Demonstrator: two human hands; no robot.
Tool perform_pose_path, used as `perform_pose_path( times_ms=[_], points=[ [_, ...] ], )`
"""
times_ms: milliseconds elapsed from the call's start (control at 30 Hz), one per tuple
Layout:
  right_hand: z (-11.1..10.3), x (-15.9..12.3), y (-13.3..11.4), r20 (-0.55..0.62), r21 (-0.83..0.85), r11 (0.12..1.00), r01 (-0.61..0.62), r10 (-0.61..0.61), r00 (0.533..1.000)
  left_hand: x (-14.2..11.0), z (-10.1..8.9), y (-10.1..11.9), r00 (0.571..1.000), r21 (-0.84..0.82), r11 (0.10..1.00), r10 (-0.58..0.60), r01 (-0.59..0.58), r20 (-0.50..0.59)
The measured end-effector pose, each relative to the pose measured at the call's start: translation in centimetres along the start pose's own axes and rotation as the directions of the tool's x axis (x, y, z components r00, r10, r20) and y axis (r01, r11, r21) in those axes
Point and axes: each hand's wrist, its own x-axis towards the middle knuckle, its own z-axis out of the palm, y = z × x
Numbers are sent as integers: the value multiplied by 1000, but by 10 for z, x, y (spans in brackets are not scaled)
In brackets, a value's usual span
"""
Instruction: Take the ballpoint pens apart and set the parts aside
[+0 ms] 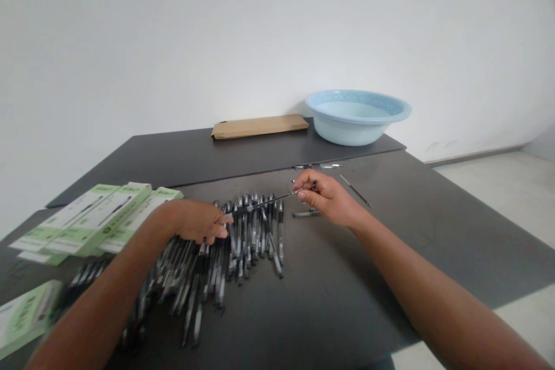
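My left hand [197,221] is closed around the clear barrel of a gel pen [226,218], above a pile of pens. From the barrel's front end a thin dark refill [273,200] stretches across to my right hand [323,193]. There the thumb and fingers pinch the refill's far end. The refill and barrel lie in one line, and whether part of the refill sits inside the barrel is hard to tell. Under and beside my left hand lie many clear gel pens with black grips [243,243], roughly side by side.
Green and white pen boxes [104,217] are stacked at the left, with another box [28,315] nearer. Behind my right hand lie some pen parts [323,166] and a thin refill [355,191]. A flat cardboard piece [260,126] and a blue basin [355,127] stand at the back.
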Motion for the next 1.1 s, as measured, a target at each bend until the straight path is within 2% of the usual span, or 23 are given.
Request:
perform_pose_path(
  times_ms=[567, 1100],
  points=[
    [15, -1, 1, 14, -127, 992, -7, 9, 1000, 0, 2, 2, 999, -18, 1000, -14, 13, -37],
    [23, -2, 1, 14, -122, 993, -6, 8, 1000, 0, 3, 4, 999, 0, 1000, -12, 12, -36]
  ],
)
